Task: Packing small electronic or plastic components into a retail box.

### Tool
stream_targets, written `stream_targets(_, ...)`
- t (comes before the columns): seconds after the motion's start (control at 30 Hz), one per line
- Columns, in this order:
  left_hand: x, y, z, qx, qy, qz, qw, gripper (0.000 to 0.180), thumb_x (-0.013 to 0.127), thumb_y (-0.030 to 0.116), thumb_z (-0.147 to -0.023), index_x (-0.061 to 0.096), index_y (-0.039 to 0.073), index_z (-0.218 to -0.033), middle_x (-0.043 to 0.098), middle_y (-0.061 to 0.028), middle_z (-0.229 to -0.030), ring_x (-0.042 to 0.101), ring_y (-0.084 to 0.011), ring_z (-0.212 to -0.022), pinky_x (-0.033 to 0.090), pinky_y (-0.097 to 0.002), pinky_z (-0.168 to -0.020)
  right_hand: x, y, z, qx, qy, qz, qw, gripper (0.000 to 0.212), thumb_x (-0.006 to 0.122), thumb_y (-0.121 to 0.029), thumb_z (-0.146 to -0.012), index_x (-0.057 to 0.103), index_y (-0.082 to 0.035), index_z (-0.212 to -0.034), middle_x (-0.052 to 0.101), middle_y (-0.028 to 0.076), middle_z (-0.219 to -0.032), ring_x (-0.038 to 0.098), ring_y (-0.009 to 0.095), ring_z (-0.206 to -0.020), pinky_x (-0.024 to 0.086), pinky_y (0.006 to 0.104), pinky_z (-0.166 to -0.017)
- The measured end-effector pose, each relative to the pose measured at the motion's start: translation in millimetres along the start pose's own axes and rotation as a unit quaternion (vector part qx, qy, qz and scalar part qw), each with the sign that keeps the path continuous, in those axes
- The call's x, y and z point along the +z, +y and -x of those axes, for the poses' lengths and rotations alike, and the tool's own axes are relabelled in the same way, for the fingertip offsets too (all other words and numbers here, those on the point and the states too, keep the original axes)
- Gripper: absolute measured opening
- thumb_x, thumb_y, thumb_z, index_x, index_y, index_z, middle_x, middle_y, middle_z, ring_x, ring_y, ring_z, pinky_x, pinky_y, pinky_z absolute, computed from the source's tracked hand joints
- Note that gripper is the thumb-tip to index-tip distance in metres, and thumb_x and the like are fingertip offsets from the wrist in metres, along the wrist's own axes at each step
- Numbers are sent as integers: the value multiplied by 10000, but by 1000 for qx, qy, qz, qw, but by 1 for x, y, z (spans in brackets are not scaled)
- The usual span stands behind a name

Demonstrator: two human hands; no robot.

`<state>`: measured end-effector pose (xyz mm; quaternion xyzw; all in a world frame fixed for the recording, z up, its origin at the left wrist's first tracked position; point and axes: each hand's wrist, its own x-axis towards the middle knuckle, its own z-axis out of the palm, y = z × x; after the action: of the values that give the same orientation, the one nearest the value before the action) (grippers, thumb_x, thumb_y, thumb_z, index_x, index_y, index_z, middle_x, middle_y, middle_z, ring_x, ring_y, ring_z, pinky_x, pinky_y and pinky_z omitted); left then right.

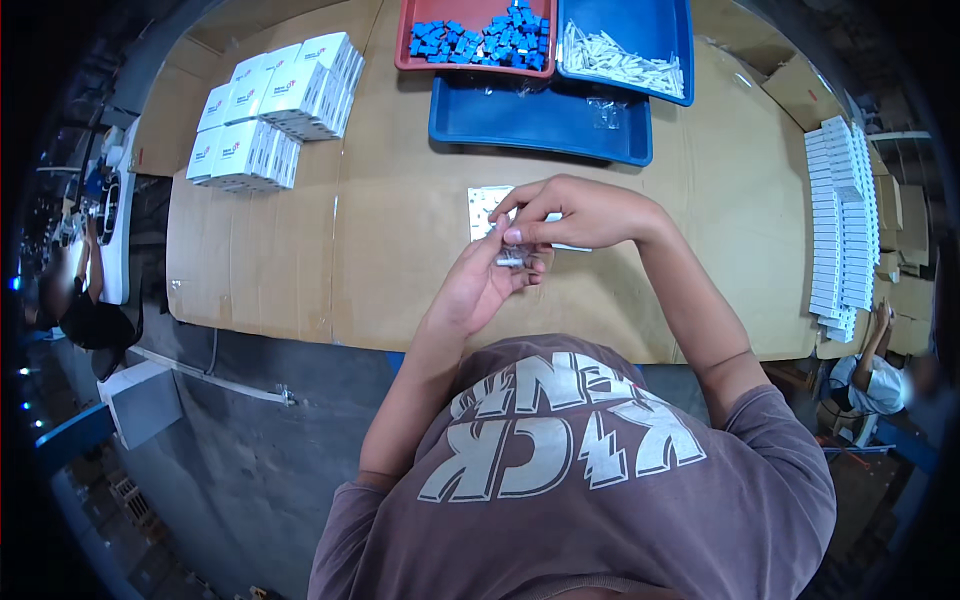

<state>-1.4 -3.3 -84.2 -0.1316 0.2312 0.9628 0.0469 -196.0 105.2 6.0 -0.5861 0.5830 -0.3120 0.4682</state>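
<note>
From my remote view, the small clear-looking piece [512, 258] sits in the curled fingers of the left hand [474, 290], above the desk [400, 240], its long axis seemingly running left to right. The right hand [592, 212] arches over from the far right, fingertips bunched by the left thumb, just beyond the piece; I cannot tell what, if anything, they pinch.

The left forearm [408, 395] and right forearm [695, 300] reach inward over the near edge of the surface [400, 270]. The left hand [478, 285] turns its palm inward and upward, fingers curled; the right hand [588, 210] arches over its fingertips, wrist bent, knuckles uppermost.
</note>
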Motion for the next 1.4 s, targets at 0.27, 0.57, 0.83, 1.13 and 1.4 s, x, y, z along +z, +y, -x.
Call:
stream_targets(0.27,7,3,-5,6,20,0,1000,466,388,434,-1141,562,47,-1334,696,-63,-1070,703,-203,-939,586,-356,-830,-2,-6,3,18,-17,-45,999,321,622,-266,-1061,741,30,-1097,701,105,-1228,671,223,-993,523,357,-896)
stream_targets(0.57,5,3,-6,0,25,-8,1000,449,391,422,-1143,592,48,-1289,698,-69,-1048,703,-207,-928,583,-348,-821,0,-9,0,46,-20,2,999,310,628,-232,-1050,699,41,-1180,724,119,-1166,679,250,-956,530,379,-860)
stream_targets(0.83,6,2,-6,-9,29,-11,999,466,449,418,-1129,614,15,-1297,704,-102,-1109,694,-192,-952,578,-351,-838,-2,-7,3,36,-12,39,998,267,708,-170,-949,720,44,-1107,713,136,-1183,686,279,-949,539,374,-834)
stream_targets(1.13,6,3,-10,-12,38,1,999,443,363,374,-1154,554,39,-1373,687,-117,-1274,688,-213,-1102,584,-396,-930,14,-3,3,61,59,223,971,302,729,-87,-789,708,32,-1066,703,138,-1160,670,350,-1049,538,423,-895)
stream_targets(1.4,5,5,-10,5,22,5,1000,429,400,370,-1146,552,37,-1369,681,-113,-1256,682,-198,-1105,594,-393,-919,19,5,6,-1,116,183,976,227,710,-94,-828,693,29,-1017,696,150,-1191,662,361,-1096,537,442,-931)
